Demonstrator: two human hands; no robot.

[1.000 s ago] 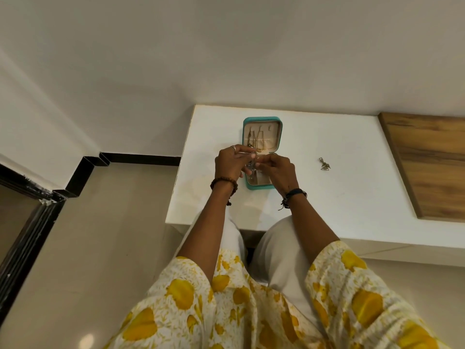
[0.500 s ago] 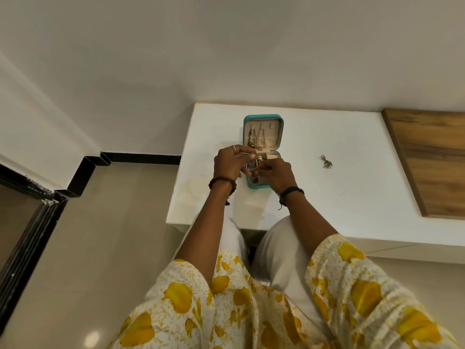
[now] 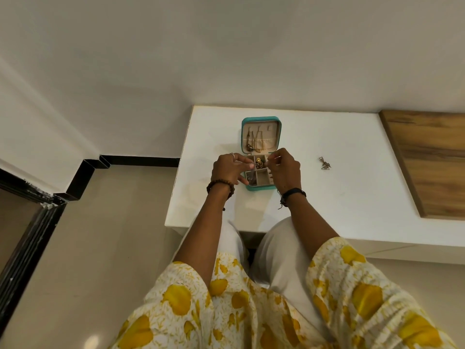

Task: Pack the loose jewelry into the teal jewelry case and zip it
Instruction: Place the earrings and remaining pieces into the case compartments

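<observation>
Both hands over open teal case [image 3: 261, 137] on desk [image 3: 327, 197]. Left hand [image 3: 227, 170] and right hand [image 3: 284, 167] grips pinched; item held too small to tell. Loose earrings [image 3: 324, 163] right of case.

Teal jewelry case [image 3: 261, 119] lies open on the white surface [image 3: 327, 192], chains hanging in the lid, small gold pieces in the far compartments of the tray. Left hand [image 3: 227, 171] and right hand [image 3: 285, 167] hover over the tray's two sides, fingertips pinched, possibly on a thin chain strung between them. Loose jewelry piece [image 3: 324, 163] sits well apart, right of the case.
</observation>
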